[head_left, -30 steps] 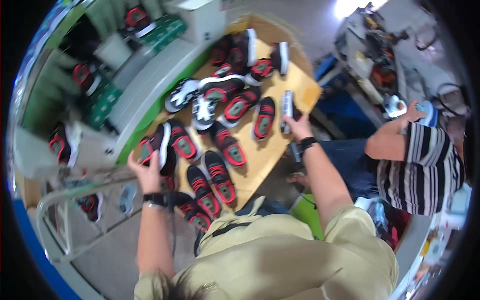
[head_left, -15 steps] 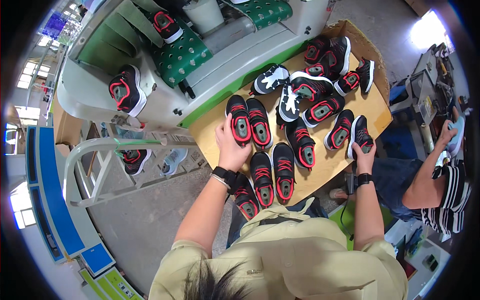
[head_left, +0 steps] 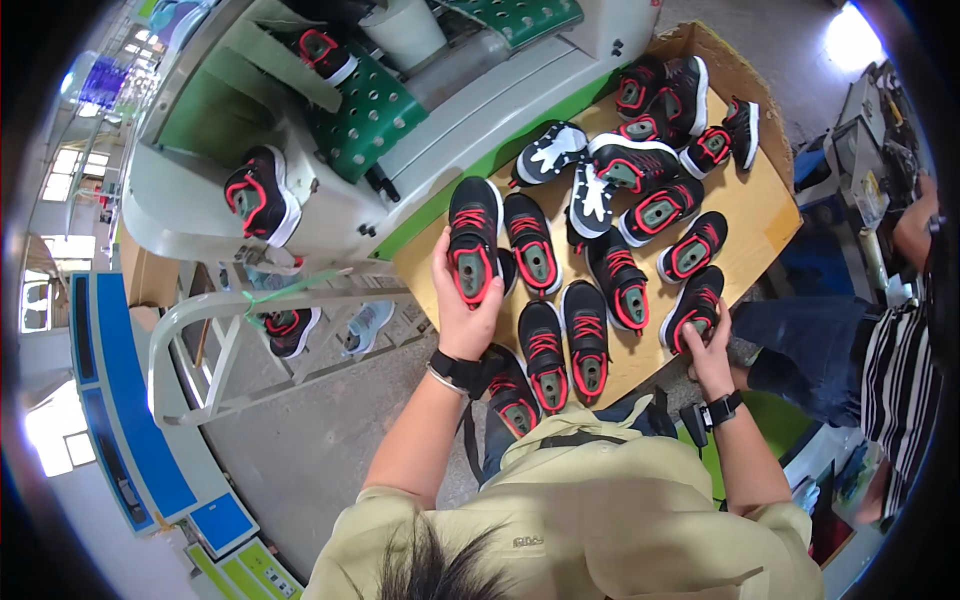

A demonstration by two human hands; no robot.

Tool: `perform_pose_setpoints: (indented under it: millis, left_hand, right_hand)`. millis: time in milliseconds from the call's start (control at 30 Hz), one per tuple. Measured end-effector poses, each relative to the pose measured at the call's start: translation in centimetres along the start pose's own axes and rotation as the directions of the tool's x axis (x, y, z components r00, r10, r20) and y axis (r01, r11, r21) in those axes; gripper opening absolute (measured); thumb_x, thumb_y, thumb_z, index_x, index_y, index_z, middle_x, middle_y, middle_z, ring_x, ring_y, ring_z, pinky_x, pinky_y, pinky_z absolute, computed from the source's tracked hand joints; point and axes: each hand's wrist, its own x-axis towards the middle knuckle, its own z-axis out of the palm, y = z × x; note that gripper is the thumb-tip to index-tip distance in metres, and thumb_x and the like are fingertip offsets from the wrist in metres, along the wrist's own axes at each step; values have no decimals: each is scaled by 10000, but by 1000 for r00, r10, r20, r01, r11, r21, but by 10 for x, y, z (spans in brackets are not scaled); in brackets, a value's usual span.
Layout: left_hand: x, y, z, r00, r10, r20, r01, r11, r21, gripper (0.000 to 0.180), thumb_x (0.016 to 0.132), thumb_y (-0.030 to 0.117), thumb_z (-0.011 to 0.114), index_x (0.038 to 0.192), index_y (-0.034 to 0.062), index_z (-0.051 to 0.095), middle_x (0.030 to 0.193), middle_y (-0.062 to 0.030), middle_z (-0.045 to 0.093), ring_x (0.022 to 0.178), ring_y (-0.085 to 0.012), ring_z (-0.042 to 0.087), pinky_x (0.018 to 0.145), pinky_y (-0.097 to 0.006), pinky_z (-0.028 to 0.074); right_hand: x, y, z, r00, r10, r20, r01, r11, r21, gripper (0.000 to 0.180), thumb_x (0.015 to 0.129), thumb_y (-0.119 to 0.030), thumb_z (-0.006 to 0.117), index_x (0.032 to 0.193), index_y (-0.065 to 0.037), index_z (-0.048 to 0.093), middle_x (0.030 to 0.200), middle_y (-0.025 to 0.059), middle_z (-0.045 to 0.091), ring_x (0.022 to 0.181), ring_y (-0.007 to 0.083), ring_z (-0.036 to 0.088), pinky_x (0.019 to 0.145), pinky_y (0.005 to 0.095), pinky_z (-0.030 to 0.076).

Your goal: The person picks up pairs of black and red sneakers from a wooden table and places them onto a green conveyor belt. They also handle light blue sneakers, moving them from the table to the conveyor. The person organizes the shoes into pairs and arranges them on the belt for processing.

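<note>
In my left hand (head_left: pixel 467 312) is a black sneaker (head_left: pixel 474 232) with red laces and a grey-green insert in its opening; its heel sits in my grip. This shoe appears raised over the table's left side and partly covers another shoe behind it. Beside it lies a similar black sneaker (head_left: pixel 532 246). My right hand (head_left: pixel 711 352) closes on the heel of another black sneaker (head_left: pixel 694 308) at the table's right edge. Between my hands, several matching shoes lie with their heels toward me, among them one sneaker (head_left: pixel 587 338) near the front edge.
The tan tabletop (head_left: pixel 640 362) carries a pile of shoes (head_left: pixel 640 160) at the far right, some showing white soles. A machine with a perforated green belt (head_left: pixel 372 120) stands beyond. At left is a metal rack (head_left: pixel 190 370); at right, a person in a striped top (head_left: pixel 895 370).
My left hand has lifted its sneaker off the spot beside its neighbour. My right hand has drawn its sneaker nearer to me and turned it. The view has shifted slightly.
</note>
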Motion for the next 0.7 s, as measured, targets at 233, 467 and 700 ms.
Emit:
perform_pose_setpoints:
  millis: [233, 467, 700]
  left_hand:
    - [-35, 25, -26, 986, 149, -69, -142, 985, 102, 898, 849, -39, 695, 1591, 15, 192, 1577, -168, 347, 1395, -275, 444, 1180, -412, 355]
    - [-66, 14, -53, 957, -127, -260, 131, 991, -3, 868, 857, -26, 687, 1584, 17, 214, 1525, -187, 394, 1396, -271, 444, 1187, -390, 341]
    - [-64, -16, -89, 945, -173, -279, 201, 977, 75, 806, 841, 5, 686, 1542, -7, 288, 1428, -169, 460, 1314, -253, 503, 1135, -374, 401]
  right_hand:
    - [-18, -101, 45, 862, -496, 108, 494, 771, -401, 596, 928, -115, 697, 1464, -4, 461, 1405, 190, 480, 1247, 313, 490, 1052, 389, 404]
    - [8, -143, 190, 775, -271, 571, 450, 871, -197, 711, 916, -127, 679, 1515, 58, 345, 1531, 301, 360, 1456, 436, 360, 1226, 440, 301]
    - [12, -140, 200, 761, -238, 603, 455, 859, -235, 838, 892, -150, 698, 1553, 90, 242, 1556, 322, 329, 1480, 449, 321, 1230, 443, 297]
